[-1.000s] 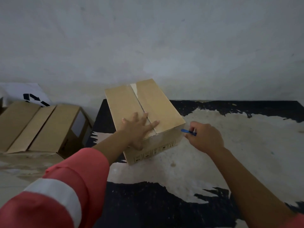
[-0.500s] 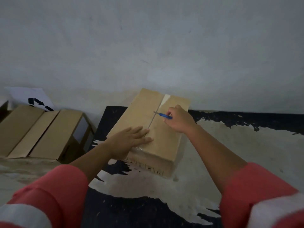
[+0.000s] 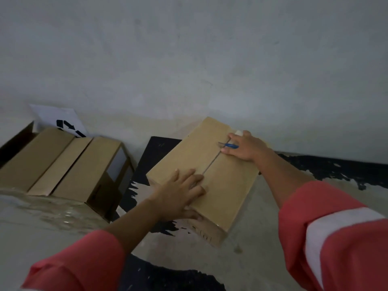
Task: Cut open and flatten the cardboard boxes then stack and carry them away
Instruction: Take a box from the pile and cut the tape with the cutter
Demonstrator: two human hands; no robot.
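A closed brown cardboard box (image 3: 226, 185) lies on the floor in front of me, its taped middle seam running away toward the wall. My left hand (image 3: 180, 192) presses flat on the near part of its top, fingers spread, thumb over the near edge. My right hand (image 3: 244, 147) grips a blue-handled cutter (image 3: 230, 145) at the far end of the seam, blade tip on the tape. The seam between the two hands looks like a dark slit.
A second, larger cardboard box (image 3: 63, 164) lies on its side to the left, against the wall. Behind it leans a white sheet with black arrows (image 3: 60, 120). The floor (image 3: 315, 206) is pale with black patches. A grey wall stands close behind the boxes.
The box has turned so its seam points away from me. My right hand moved from the box's right side onto the top, then farther along the seam toward the wall. The left hand stays pressed.
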